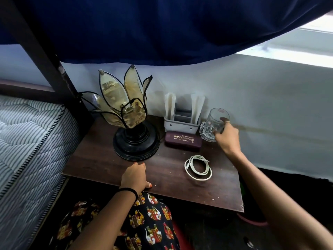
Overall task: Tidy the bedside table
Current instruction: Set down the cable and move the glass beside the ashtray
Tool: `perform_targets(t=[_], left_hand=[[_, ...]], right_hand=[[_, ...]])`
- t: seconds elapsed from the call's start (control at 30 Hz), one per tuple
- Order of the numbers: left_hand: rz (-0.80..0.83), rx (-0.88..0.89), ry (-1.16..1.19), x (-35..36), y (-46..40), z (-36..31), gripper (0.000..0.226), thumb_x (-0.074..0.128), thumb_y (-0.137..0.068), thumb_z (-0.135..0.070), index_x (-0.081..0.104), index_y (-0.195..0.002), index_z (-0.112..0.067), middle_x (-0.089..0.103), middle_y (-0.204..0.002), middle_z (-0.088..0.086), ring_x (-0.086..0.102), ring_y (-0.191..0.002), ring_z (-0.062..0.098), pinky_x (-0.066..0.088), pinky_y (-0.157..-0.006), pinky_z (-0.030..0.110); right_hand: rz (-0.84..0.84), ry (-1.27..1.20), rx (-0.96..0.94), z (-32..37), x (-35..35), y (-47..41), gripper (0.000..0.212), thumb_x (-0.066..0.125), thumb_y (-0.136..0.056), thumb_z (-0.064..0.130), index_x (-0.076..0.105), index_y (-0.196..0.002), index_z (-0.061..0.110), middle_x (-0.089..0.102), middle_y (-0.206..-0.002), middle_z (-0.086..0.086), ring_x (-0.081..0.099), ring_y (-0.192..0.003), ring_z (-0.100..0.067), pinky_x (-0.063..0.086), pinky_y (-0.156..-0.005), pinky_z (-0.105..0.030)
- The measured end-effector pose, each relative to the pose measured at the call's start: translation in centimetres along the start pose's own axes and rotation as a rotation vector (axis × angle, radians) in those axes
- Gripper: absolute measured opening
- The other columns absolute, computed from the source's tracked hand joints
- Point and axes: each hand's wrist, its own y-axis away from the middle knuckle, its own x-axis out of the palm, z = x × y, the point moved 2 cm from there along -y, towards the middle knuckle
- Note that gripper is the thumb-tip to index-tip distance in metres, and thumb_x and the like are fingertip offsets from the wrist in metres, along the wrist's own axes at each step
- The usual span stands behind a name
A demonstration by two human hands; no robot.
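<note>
Task judged nearly done: glass [214, 126] is gripped by right hand [227, 136] at rear w/ case [182, 140], coiled cable [198, 167] left loose, left hand [134, 176] flat on table [108, 165].

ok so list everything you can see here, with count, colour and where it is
bedside table: 1, dark brown wood, centre
lamp: 1, petal-shaped shade on black base, back left of table
holder: 1, grey with white upright pieces, back of table by wall
glasses case: 1, maroon with gold lettering, in front of holder
cable: 1, white, coiled, right of centre on table
glass: 1, clear, back right corner
mattress: 1, striped grey-white, left
curtain: 1, dark blue, above
left hand: resting flat at table's front edge
right hand: gripping the glass
</note>
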Motion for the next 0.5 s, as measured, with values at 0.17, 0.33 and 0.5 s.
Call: perform_targets(t=[0.17,0.33,0.5], left_hand=[[-0.232,-0.151,0.324,-1.4,0.6,2.1,0.034,0.063,-0.079,-0.055,0.064,-0.094,-0.025,0.066,-0.105,0.002,0.061,-0.097,0.024,0.051,-0.078,0.036],[-0.542,-0.158,0.728,-4.1,-0.6,3.8,0.037,0.067,-0.081,-0.043,0.055,-0.101,-0.015,0.061,-0.100,0.006,0.059,-0.098,0.029,0.046,-0.074,0.036],[-0.519,-0.006,1.022,-7.2,-3.7,3.9,0.062,0.081,-0.070,-0.032,0.052,-0.118,-0.005,0.061,-0.119,0.010,0.058,-0.111,0.023,0.047,-0.092,0.034]], right_hand=[[-0.074,-0.093,-0.230,2.4,4.1,8.1,0.065,0.064,-0.084,0.008,0.035,-0.142,0.006,0.028,-0.150,-0.025,0.026,-0.141,-0.038,0.017,-0.116,-0.035],[0.447,0.009,-0.481,5.0,11.4,14.9,0.066,0.062,-0.087,0.021,0.031,-0.146,0.019,0.011,-0.160,-0.011,0.017,-0.146,-0.026,0.013,-0.116,-0.026],[0.523,-0.161,-0.281,8.0,14.9,14.8,0.077,0.060,-0.091,0.023,0.013,-0.152,0.022,0.008,-0.161,-0.008,0.009,-0.149,-0.019,0.014,-0.118,-0.028]])
